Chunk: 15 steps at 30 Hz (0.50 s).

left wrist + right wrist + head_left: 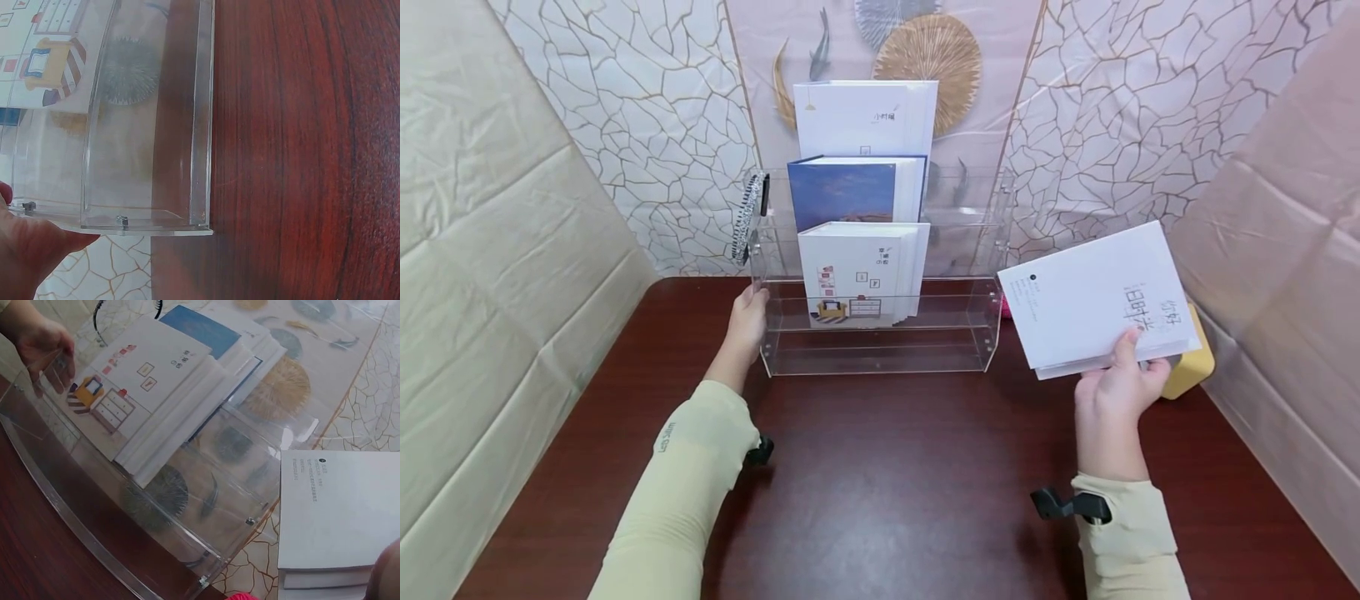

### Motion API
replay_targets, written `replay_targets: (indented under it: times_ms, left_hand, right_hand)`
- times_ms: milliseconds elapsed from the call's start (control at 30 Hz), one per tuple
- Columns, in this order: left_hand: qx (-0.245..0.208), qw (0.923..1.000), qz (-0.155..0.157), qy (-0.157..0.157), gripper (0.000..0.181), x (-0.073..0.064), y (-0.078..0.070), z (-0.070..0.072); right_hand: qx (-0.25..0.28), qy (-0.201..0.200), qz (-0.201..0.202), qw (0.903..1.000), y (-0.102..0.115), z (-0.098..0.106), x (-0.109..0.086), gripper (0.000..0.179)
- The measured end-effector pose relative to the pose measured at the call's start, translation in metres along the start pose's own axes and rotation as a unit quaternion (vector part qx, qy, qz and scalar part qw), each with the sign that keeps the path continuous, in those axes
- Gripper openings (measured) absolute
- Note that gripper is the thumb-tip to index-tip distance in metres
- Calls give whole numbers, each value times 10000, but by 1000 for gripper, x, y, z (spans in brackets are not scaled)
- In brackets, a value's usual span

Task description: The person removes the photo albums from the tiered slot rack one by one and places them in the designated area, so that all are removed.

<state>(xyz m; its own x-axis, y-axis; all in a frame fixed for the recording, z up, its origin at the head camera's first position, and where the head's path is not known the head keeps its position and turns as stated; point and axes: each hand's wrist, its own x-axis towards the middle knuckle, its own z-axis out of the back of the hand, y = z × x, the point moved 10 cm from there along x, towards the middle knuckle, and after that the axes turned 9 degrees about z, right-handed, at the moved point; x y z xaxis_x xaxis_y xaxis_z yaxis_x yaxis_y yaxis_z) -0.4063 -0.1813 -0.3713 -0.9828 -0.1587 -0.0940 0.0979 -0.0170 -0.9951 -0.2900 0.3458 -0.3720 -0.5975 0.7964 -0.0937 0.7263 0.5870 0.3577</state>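
A clear acrylic tiered rack point(880, 360) stands on the table, seen in all three views. White books and a blue-covered book point(842, 193) lean on its tiers; the front white book point(850, 271) has furniture drawings. My left hand point(747, 323) grips the rack's left side panel, and a fingertip shows over its edge in the left wrist view. Off to the rack's right, my right hand point(1120, 387) holds another white book point(1090, 296) tilted in the air, thumb on its cover. Most of that hand's fingers are hidden under the book.
A spiral-bound item point(747, 217) hangs at the rack's upper left. Behind the right hand's book sit a yellow object point(1193, 360) and a pink object point(1005, 307), both partly covered. Draped cloth walls point(1277, 217) enclose the dark wooden table point(880, 492).
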Motion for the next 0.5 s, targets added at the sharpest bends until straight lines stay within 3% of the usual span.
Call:
replay_targets:
  times_ms: [100, 500]
  left_hand:
    - [41, 10000, -61, -65, 50, 7, 6, 2]
    - [156, 9995, -146, -220, 48, 7, 2, 6]
  right_hand:
    - [69, -120, -27, 9999, 2, 4, 3, 42]
    - [-165, -638, -85, 9978, -1, 23, 10, 42]
